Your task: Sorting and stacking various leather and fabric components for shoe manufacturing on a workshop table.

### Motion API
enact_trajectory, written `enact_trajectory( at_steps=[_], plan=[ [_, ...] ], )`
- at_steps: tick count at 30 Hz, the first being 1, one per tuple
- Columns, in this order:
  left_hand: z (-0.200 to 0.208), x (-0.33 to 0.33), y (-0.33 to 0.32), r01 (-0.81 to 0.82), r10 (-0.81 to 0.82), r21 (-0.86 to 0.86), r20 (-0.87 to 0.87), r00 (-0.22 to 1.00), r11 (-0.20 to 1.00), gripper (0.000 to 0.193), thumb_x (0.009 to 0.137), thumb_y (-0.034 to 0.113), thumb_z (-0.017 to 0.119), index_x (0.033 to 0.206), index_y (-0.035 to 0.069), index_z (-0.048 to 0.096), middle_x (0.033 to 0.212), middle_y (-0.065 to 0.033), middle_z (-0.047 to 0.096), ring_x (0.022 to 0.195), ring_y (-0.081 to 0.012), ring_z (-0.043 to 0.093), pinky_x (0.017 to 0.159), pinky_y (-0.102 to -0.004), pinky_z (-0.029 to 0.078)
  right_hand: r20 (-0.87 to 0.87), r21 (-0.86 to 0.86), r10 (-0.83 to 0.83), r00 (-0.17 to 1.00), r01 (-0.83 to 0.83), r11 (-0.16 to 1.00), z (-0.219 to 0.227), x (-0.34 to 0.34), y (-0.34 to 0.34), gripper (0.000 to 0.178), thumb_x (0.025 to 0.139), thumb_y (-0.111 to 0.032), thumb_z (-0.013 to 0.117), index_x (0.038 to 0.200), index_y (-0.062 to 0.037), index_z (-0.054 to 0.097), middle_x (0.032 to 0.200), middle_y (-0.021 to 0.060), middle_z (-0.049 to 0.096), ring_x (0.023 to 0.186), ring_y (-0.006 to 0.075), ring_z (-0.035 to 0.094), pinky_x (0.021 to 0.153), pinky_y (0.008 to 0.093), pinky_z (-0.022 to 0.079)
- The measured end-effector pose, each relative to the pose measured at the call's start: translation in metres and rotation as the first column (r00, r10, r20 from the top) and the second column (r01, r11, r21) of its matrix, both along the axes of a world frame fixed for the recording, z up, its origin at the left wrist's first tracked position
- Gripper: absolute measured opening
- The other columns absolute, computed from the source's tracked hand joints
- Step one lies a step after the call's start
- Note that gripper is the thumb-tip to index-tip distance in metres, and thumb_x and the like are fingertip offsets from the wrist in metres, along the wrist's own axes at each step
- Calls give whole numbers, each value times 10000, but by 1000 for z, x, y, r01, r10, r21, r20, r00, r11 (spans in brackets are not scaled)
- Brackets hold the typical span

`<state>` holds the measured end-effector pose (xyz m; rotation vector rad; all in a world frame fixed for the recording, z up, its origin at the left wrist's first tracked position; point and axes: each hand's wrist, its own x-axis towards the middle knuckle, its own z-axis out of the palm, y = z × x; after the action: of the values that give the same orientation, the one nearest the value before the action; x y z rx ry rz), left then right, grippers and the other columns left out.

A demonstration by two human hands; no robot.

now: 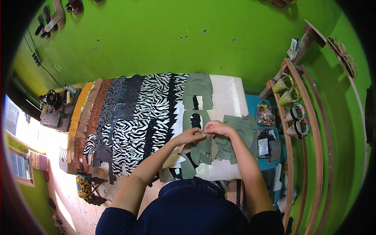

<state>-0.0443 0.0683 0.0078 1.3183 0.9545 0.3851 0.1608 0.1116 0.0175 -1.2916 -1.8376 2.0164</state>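
Observation:
Over the middle of the table, my left hand (191, 136) and my right hand (217, 129) meet fingertip to fingertip, both closed in a pinch. A grey-green cut piece (201, 150), like a shoe upper, appears to hang at their fingers; its upper edge is partly hidden. Just beyond lies another grey-green arched piece (187, 117) with black material in its opening. Beside my right hand is a loose heap of grey-green pieces (243, 135). Farther back, a stack of grey-green pieces (199, 83) overlaps in a row. Pale and green pieces (172, 160) lie near my left forearm.
Rows of zebra-patterned pieces (131, 135) fill the table's left, beside dark, brown and yellow rows. A sewing machine (51, 98) stands far left. At right are a bare white tabletop (227, 88), a clear box (265, 114) and a wooden rack (309, 137) holding sandals (290, 98).

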Motion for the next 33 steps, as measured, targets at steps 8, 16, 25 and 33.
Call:
enact_trajectory(
  at_steps=[8,16,25,33],
  plan=[
    [-5,1,-9,-29,67,-206,184,981,978,260,818,143,607,1033,36,506,772,26,548,684,-57,516,611,-192,432,-19,-96,-122,992,120,988,2,9,5,187,831,-215,603,925,-67,538,799,14,601,657,82,581,560,213,450],
    [-16,-7,-9,-49,87,-179,211,974,983,284,793,42,593,1061,14,505,870,-6,561,752,-74,538,645,-191,438,-37,-106,-183,982,178,978,4,22,5,228,818,-167,619,986,-46,524,823,16,575,677,81,561,586,207,452],
    [4,1,-9,83,-77,-33,153,985,996,485,850,411,536,1120,10,500,1051,-65,554,865,-126,536,769,-249,446,-251,-230,-488,836,438,869,0,24,9,285,829,-101,582,1092,-12,515,904,25,578,722,95,584,679,213,484],
    [-4,-13,26,-466,471,-184,-17,882,865,339,906,362,436,867,35,516,803,-35,580,607,-102,556,529,-239,487,-178,-98,-473,863,462,881,-25,1,18,251,832,-37,547,1063,54,508,916,99,590,814,168,611,732,243,485]
  ],
)
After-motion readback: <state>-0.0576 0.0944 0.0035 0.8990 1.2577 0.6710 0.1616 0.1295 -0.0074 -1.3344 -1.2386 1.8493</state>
